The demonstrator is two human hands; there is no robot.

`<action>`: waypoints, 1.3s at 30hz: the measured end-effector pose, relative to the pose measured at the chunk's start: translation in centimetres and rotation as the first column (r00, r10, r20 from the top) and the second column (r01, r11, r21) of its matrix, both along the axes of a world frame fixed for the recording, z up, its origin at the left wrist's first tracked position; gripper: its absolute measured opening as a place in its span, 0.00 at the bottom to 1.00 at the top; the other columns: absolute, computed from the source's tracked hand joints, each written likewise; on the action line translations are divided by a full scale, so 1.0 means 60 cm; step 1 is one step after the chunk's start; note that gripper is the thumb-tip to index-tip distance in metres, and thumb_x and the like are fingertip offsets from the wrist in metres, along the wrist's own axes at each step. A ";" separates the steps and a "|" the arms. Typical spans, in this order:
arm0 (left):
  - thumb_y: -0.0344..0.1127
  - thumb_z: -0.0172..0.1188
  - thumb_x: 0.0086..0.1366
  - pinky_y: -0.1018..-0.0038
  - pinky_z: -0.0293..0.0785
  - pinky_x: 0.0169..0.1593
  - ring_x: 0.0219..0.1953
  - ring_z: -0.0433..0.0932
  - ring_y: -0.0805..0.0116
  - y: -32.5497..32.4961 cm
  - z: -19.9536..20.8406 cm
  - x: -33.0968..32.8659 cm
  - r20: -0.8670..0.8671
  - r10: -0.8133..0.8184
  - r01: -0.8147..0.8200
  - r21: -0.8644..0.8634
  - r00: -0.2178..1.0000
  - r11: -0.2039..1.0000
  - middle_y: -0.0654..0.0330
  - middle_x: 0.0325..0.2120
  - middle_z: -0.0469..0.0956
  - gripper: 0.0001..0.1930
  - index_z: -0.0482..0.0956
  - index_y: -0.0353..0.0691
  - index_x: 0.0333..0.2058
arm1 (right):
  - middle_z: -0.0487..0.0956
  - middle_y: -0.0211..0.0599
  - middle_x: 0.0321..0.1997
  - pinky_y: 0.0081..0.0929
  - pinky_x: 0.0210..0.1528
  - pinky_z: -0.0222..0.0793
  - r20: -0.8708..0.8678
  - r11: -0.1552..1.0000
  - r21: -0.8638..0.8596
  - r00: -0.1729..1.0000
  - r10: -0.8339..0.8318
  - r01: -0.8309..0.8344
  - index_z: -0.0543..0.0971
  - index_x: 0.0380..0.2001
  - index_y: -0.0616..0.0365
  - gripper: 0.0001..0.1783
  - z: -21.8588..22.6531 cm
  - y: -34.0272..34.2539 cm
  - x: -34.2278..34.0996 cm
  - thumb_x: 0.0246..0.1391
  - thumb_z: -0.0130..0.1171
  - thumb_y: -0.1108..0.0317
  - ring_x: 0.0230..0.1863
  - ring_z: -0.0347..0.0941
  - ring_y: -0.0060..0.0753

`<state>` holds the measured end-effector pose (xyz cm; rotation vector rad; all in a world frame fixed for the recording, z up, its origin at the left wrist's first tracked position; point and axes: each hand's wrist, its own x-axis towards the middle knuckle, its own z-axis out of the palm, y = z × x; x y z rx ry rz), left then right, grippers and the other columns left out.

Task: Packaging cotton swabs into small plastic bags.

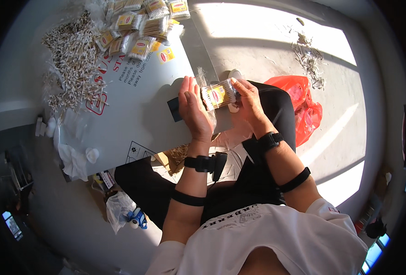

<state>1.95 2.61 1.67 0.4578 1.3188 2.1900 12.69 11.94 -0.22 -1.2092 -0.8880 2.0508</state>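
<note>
1. Head view: grey tabletop [116,128], loose cotton swabs [77,64] along its far left.
2. At its right edge: right hand [251,106], fingers clamped on swab packet [218,95]; left hand [196,112] unfolded, fingers straight.
3. Right of the tabletop: sunlit floor [244,23], red bag [307,117].

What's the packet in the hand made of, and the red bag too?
The packet seems to be thin, clear plastic: it looks glossy and see-through. The sticks inside look like matt wood because they're pale tan, though they could be paper. The red bag looks like thin, shiny plastic: it's crumpled and catches bright glints.
</note>
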 end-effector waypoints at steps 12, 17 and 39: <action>0.32 0.59 0.67 0.74 0.73 0.48 0.42 0.76 0.71 -0.146 -0.015 -0.206 -0.404 0.158 -0.348 -0.452 0.901 0.821 0.57 0.44 0.77 0.12 0.76 0.34 0.46 | 0.80 0.44 0.38 0.30 0.40 0.77 0.646 0.181 0.690 0.709 0.283 -0.701 0.79 0.41 0.63 0.17 0.147 -0.005 -0.097 0.46 0.68 0.72 0.35 0.80 0.39; 0.31 0.65 0.58 0.62 0.71 0.48 0.46 0.71 0.57 -0.210 0.003 -0.349 -0.807 0.083 -0.707 -0.456 0.585 0.541 0.57 0.41 0.73 0.16 0.76 0.39 0.45 | 0.82 0.47 0.30 0.34 0.38 0.75 0.630 0.131 0.642 0.617 0.472 -0.755 0.80 0.33 0.66 0.11 0.140 -0.054 -0.257 0.50 0.66 0.68 0.32 0.80 0.45; 0.25 0.64 0.51 0.55 0.65 0.47 0.46 0.69 0.51 -0.245 -0.015 -0.365 -0.883 -0.104 -0.779 -0.455 0.458 0.432 0.59 0.40 0.72 0.17 0.74 0.47 0.39 | 0.78 0.40 0.34 0.33 0.38 0.73 0.705 -0.002 0.664 0.625 0.335 -0.748 0.81 0.30 0.60 0.04 0.065 -0.086 -0.393 0.47 0.64 0.75 0.34 0.78 0.43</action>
